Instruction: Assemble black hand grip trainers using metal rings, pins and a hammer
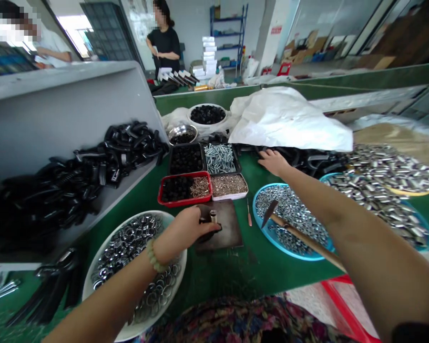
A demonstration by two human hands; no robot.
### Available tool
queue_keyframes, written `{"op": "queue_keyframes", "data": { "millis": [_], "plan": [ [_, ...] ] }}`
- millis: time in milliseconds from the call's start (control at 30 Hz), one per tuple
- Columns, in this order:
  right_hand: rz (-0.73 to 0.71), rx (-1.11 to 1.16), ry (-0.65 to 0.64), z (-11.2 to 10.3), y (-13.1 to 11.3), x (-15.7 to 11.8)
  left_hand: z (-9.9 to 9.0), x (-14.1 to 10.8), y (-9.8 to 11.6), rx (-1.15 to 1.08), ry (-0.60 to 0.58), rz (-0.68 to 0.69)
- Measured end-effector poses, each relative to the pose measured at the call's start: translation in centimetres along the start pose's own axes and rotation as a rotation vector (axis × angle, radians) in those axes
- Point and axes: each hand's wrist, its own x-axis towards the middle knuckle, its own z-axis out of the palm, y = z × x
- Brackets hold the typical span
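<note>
My left hand [188, 232] is shut on a small black part with a short metal cylinder [213, 217] standing up from it, just above a dark metal plate [229, 228]. My right hand [274, 162] lies flat and open on the green table [236, 271], its fingertips at a heap of black plastic parts [300, 159]. Under my right forearm, a hammer with a wooden handle [300, 236] rests across a blue tray of steel nuts [289, 221]. Between that tray and the plate lies a small orange-handled tool [249, 214].
A white plate of metal rings [136, 262] sits below my left arm. Small trays of screws and black parts [200, 171] stand ahead, beside a steel bowl [182, 134]. Black parts fill a grey shelf [75, 176] at left. Two co-workers [163, 45] stand beyond.
</note>
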Motion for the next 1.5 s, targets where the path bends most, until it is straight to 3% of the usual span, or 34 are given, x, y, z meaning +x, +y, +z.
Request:
{"op": "queue_keyframes", "data": {
  "millis": [100, 167, 267, 333, 367, 467, 567, 767, 967, 1100, 1267, 1400, 1500],
  "plan": [
    [0.01, 0.041, 0.062, 0.5, 2.0, 0.5, -1.2, -1.1, 0.3, 0.453, 0.206, 0.14],
    [0.032, 0.087, 0.159, 1.2, 0.7, 0.8, -1.3, -1.4, 0.1, 0.502, 0.291, 0.18],
    [0.147, 0.306, 0.358, 2.8, -4.5, -0.4, -0.6, -1.5, -0.7, 0.299, 0.306, 0.121],
    [0.283, 0.669, 0.425, 3.7, -9.3, -2.8, 0.2, -1.7, -1.2, 0.129, 0.268, 0.051],
    [0.328, 0.829, 0.392, 4.1, -11.8, -4.3, 0.6, -1.9, -1.3, 0.059, 0.233, 0.027],
    [0.382, 1.207, 0.05, 4.8, -18.2, -8.6, 1.5, -2.6, -1.7, -0.057, 0.168, -0.013],
    [0.471, 1.396, -0.151, 4.8, -21.7, -11.0, 2.1, -3.2, -1.7, -0.093, 0.168, -0.02],
    [0.478, 1.246, -0.217, 3.9, -23.3, -11.2, 2.4, -3.8, -1.5, -0.064, 0.159, 0.06],
    [0.291, 0.955, -0.224, 3.3, -23.6, -11.5, 2.2, -4.3, -2.0, 0.068, 0.179, 0.024],
    [0.267, 0.854, -0.251, 4.1, -23.9, -11.4, 2.3, -4.1, -2.3, 0.062, 0.131, 0.017],
    [0.395, 0.944, -0.05, 5.3, -25.3, -11.7, 3.0, -3.6, -2.0, 0.067, 0.136, -0.012],
    [0.519, 1.13, 0.012, 6.3, -26.3, -12.9, 3.8, -3.5, -1.6, 0.077, 0.148, -0.056],
    [0.483, 1.15, 0.045, 6.6, -25.5, -12.6, 3.1, -3.7, -1.5, 0.022, 0.169, -0.058]
  ]
}}
